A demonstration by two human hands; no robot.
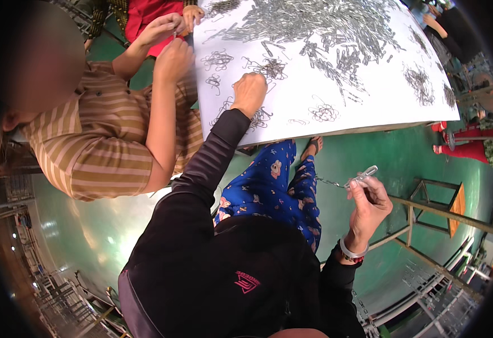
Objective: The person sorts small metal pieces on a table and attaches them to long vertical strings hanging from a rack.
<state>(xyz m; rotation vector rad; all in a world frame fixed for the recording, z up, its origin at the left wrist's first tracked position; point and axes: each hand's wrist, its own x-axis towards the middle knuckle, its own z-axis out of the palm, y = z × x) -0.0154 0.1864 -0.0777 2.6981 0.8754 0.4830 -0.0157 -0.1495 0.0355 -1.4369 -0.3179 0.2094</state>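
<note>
My left hand reaches over the white table, its fingers curled down beside a pile of thin dark wire hooks. What those fingers hold, if anything, is hidden under the hand. Off the table's front edge, my right hand is raised and pinches a long silvery metal clip between thumb and fingers. From the clip a short length of thin chain sticks out to the left. More wire hooks lie in a loose heap near the table's front edge.
A great spread of metal clips covers the far part of the table, with smaller heaps to the right. A co-worker in a striped shirt sits close on my left, hands raised. A metal frame stool stands at the right on the green floor.
</note>
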